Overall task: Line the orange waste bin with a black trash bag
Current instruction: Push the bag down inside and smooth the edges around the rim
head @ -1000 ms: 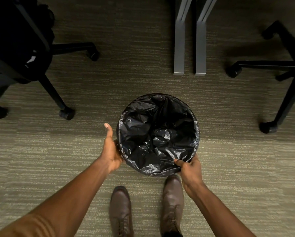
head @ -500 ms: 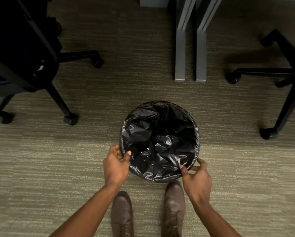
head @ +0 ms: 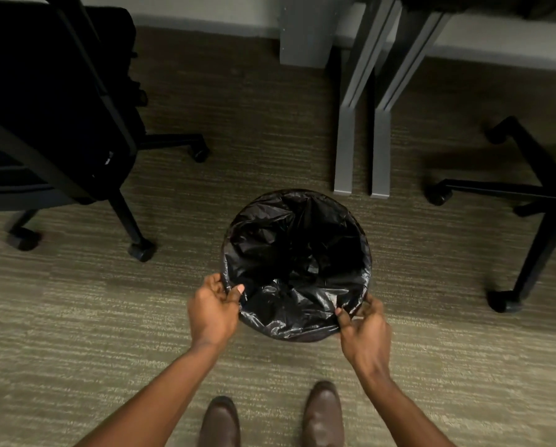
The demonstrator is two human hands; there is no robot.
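Both hands pinch the near rim of a crinkled black plastic trash bag (head: 297,262) lining a round waste bin.
Left hand (head: 213,309) and right hand (head: 365,330) grip opposite sides; bin stands on striped carpet (head: 77,317) between two black wheeled office chairs, above two brown leather shoes.

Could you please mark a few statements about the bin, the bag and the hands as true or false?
1. The black bag covers the bin's rim all round. True.
2. Both hands grip the bag at the near rim. True: left hand, right hand.
3. The bin lies tipped on its side. False: it stands upright on the carpet.
4. Rubbish fills the bag. False: only crumpled plastic shows inside.
5. An office chair stands to the left. True.
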